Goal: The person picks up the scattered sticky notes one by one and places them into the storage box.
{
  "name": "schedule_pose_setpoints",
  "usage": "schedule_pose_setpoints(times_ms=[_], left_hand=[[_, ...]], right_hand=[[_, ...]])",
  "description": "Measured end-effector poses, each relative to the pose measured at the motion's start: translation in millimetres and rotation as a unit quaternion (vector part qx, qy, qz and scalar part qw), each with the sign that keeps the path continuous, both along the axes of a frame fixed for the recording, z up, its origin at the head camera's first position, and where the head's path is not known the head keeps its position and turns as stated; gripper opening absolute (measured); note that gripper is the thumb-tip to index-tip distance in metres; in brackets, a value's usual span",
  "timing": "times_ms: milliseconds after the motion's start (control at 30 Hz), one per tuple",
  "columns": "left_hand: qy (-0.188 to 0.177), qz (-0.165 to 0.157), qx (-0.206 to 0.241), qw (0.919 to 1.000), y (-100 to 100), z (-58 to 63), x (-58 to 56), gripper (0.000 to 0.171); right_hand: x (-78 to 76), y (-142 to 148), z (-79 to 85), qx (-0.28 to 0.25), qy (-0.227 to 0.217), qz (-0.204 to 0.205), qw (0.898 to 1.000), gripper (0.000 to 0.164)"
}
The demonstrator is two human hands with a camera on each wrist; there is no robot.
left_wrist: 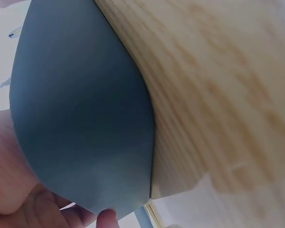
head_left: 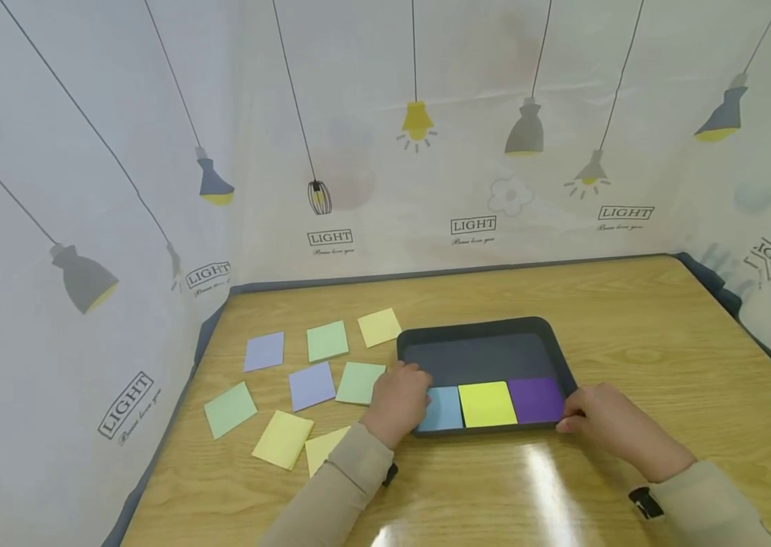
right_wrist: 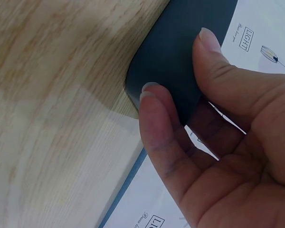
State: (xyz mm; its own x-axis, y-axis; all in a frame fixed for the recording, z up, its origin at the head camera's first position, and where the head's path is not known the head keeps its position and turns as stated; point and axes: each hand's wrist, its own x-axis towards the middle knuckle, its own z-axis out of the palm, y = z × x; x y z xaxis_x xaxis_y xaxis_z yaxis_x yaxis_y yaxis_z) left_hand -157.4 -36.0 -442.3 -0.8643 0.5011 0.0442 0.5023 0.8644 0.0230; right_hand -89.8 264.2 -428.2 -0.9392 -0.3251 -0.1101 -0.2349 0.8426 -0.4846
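Observation:
A dark shallow tray (head_left: 474,365) lies on the wooden table. Along its near side sit a blue sticky-note pad (head_left: 443,409), a yellow pad (head_left: 488,404) and a purple pad (head_left: 536,400) in one row. My left hand (head_left: 399,403) grips the tray's left side, partly covering the blue pad; in the left wrist view the tray's outer wall (left_wrist: 85,118) hides much of that hand. At the near right corner, my right hand (head_left: 607,425) holds the tray. The right wrist view shows its thumb and fingers (right_wrist: 156,118) against the corner's outer wall.
Left of the tray lie several loose pads: pale green (head_left: 327,341), lilac (head_left: 311,386) and pale yellow (head_left: 282,439). One pale yellow pad (head_left: 380,327) lies close to the tray's far left corner. A lamp-printed curtain (head_left: 385,167) borders the table's back and sides.

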Motion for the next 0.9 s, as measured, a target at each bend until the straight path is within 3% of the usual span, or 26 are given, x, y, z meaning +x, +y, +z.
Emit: schedule_pose_setpoints(times_ms=[300, 467, 633, 900], left_hand=[[0.007, -0.007, 0.02, 0.9997, -3.8, -3.4, -2.5, 0.021], [0.024, -0.003, 0.061, 0.9978, -8.7, -3.8, 0.8, 0.039], [0.058, 0.001, 0.11, 0.9922, -16.3, -3.6, 2.0, 0.042], [0.037, 0.05, 0.154, 0.9861, -41.3, 4.7, -6.8, 0.054]], right_hand=[[-2.5, -1.4, 0.0, 0.004, 0.024, 0.008, 1.0, 0.012], [-2.4, -2.1, 2.1, 0.005, 0.025, 0.014, 1.0, 0.014], [-0.1, -2.3, 2.4, 0.006, 0.021, 0.012, 1.0, 0.019], [-0.2, -2.2, -0.3, 0.005, 0.019, 0.007, 1.0, 0.018]])
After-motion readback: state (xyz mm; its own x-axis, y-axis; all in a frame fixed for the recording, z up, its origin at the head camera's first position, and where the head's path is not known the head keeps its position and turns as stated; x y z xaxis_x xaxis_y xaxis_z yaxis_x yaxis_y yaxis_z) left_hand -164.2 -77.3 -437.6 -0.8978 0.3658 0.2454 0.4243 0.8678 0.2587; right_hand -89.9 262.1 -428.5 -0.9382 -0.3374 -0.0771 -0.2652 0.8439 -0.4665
